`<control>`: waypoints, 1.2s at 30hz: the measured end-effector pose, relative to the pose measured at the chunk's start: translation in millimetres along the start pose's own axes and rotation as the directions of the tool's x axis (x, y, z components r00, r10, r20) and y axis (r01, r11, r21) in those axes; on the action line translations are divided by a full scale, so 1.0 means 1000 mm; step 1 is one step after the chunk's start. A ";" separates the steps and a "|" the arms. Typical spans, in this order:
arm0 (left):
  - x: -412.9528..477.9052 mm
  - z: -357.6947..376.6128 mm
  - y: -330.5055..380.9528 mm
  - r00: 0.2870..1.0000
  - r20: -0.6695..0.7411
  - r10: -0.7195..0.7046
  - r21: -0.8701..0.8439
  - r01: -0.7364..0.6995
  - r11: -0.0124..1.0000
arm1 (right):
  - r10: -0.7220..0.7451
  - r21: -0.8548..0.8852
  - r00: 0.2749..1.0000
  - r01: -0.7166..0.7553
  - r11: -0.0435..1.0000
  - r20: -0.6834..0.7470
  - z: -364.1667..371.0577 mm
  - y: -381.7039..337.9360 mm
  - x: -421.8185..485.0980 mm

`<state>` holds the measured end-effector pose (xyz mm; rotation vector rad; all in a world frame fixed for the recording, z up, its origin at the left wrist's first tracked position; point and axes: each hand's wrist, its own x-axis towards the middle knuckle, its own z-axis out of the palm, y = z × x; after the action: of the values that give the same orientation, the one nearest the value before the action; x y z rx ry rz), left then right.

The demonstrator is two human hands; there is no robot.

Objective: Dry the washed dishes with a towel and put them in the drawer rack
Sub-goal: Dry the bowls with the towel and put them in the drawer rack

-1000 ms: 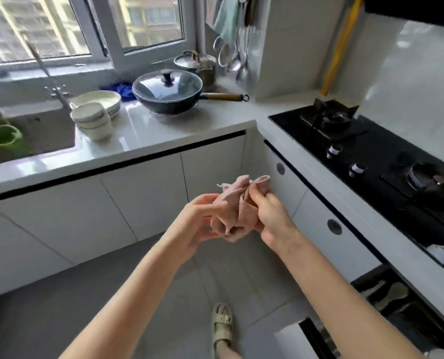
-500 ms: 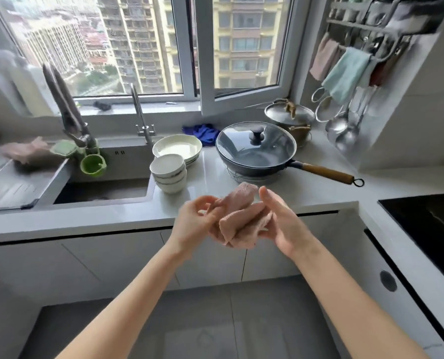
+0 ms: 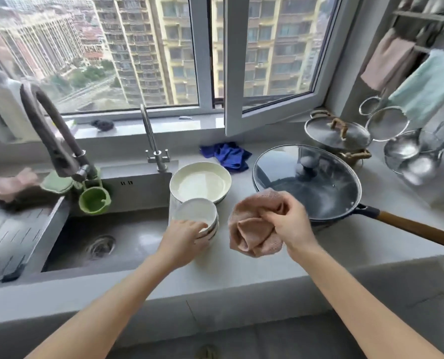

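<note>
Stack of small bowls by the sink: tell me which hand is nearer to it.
Left. The left hand holds the stack of small bowls at its near side; the right hand is apart to the stack's right, gripping the pink towel.
</note>
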<state>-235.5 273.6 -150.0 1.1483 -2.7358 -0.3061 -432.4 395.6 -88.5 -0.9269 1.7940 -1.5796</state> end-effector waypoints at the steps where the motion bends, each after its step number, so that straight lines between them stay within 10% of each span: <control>1: 0.008 0.007 -0.013 0.996 0.039 0.082 0.085 -0.085 0.993 | -0.011 -0.031 1.000 0.011 0.999 -0.008 0.007 -0.002 0.011; 9: 0.027 0.035 -0.068 0.948 0.082 0.307 -0.112 -0.297 0.948 | 0.008 -0.035 0.998 -0.010 0.999 -0.054 0.033 0.000 0.048; 16: 0.034 0.019 -0.063 0.990 0.070 0.122 -0.332 -0.093 0.939 | 0.015 -0.007 0.999 -0.016 1.000 -0.033 0.035 0.002 0.062; 21: 0.052 -0.015 -0.059 0.976 0.217 -0.007 -0.676 0.155 0.721 | 0.033 0.019 0.999 -0.033 0.999 -0.004 0.035 0.002 0.076; 36: 0.049 -0.072 -0.126 0.945 0.224 -0.236 -0.909 0.290 0.299 | 0.023 0.046 0.998 -0.026 0.999 0.050 0.100 -0.024 0.115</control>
<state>-167.1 142.7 -108.9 1.1225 -1.6866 -1.7068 -419.2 242.8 -75.9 -0.9114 1.7212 -1.5625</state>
